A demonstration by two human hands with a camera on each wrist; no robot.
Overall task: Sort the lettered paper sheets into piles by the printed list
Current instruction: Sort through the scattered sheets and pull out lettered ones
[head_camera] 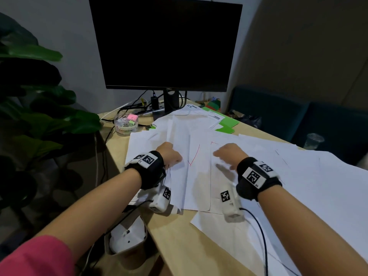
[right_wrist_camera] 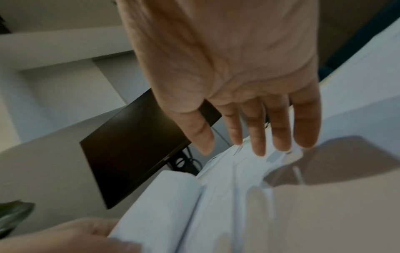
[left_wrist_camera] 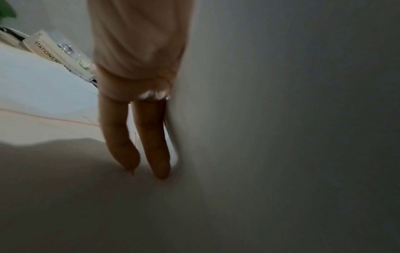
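From the head view, white paper sheets (head_camera: 201, 172) lie spread and overlapping across the desk (head_camera: 179, 236), some marked with red pen strokes. The left hand (head_camera: 169, 154) sits on the left part of the spread, fingers tucked around a sheet's edge. The right hand (head_camera: 229, 156) hovers just right of it over the sheets. Far side: a dark monitor (head_camera: 165, 44), a clear stationery tub (head_camera: 126, 122) to its left, a printed list (head_camera: 209, 116) on green paper (head_camera: 227, 124) to the right.

Left wrist view: two fingers (left_wrist_camera: 151, 140) point down onto paper while the others curl up by a raised sheet (left_wrist_camera: 281, 119), so this hand grips paper.

Right wrist view: the right hand's palm (right_wrist_camera: 227, 68) is flat, fingers (right_wrist_camera: 279, 126) straight and together above the sheets, holding nothing. The monitor stands beyond it.
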